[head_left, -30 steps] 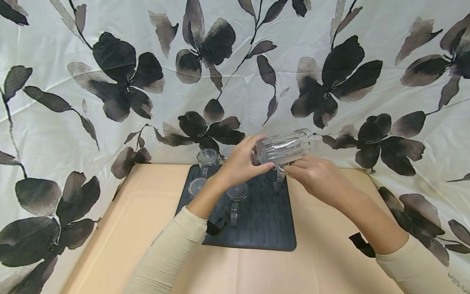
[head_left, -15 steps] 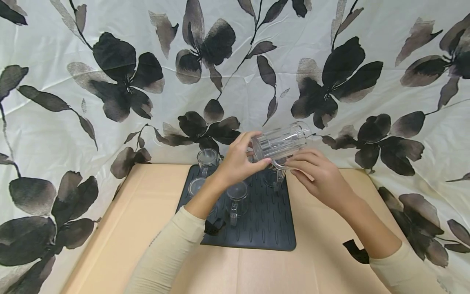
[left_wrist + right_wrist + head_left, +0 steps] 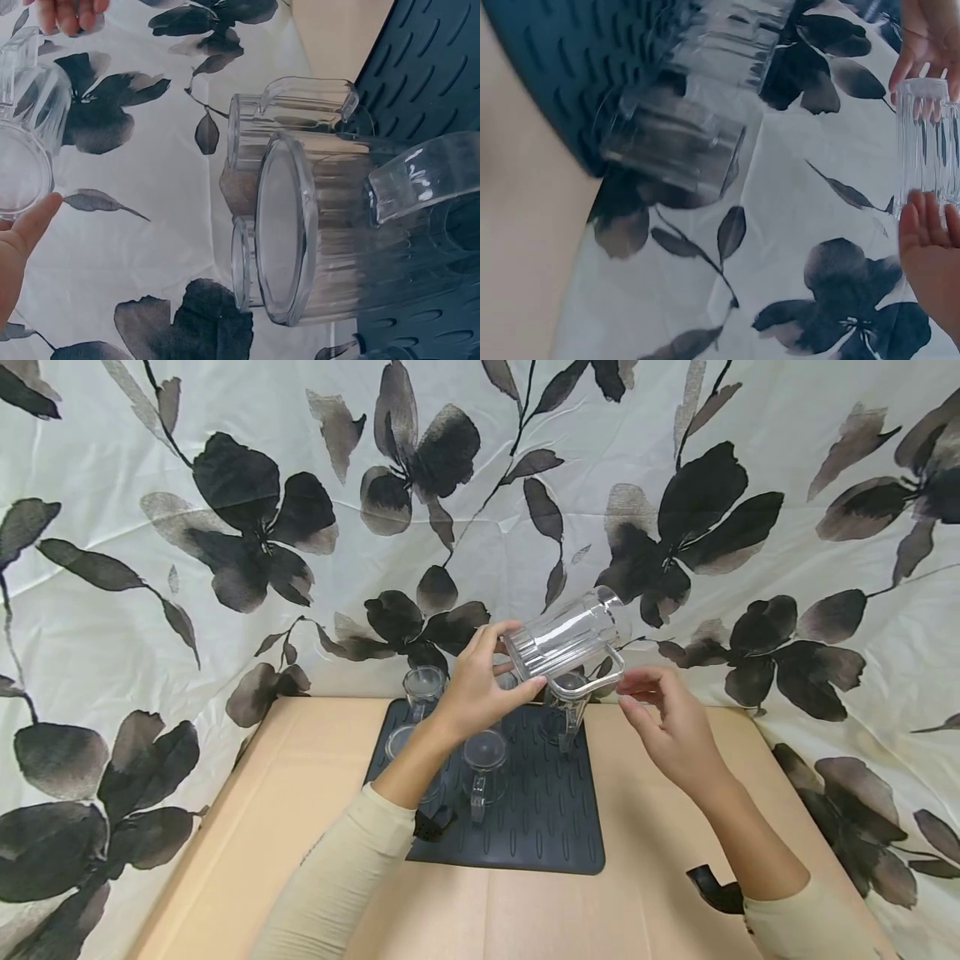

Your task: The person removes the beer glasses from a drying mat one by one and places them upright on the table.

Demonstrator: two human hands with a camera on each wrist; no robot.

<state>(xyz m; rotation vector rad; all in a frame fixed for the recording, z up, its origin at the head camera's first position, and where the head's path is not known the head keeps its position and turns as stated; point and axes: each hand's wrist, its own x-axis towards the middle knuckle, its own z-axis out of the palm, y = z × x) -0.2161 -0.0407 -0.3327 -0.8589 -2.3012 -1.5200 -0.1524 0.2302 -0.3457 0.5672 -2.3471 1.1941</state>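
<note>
A clear ribbed mug (image 3: 567, 637) is held tilted in the air above the mat, its rim end up to the right. My left hand (image 3: 480, 689) grips it near the base, thumb below and fingers behind. The mug's handle (image 3: 600, 683) points down and right. Just beside the handle is my right hand (image 3: 675, 731), fingers loosely bent with nothing in them. In the left wrist view, the held mug (image 3: 45, 97) shows its round base, with a fingertip of my left hand at the edge. My right hand's fingers (image 3: 926, 221) overlap the mug's lower end in the right wrist view.
Several clear mugs, one of them at the front (image 3: 485, 768), stand upside down on a dark ridged mat (image 3: 540, 827). Another mug (image 3: 561, 722) stands at the mat's back right. A floral cloth (image 3: 525, 527) hangs behind the beige table (image 3: 660, 827).
My right hand has let go at the mug's handle and moved right. The mug has tilted further, its rim end rising, and its handle has swung into view.
</note>
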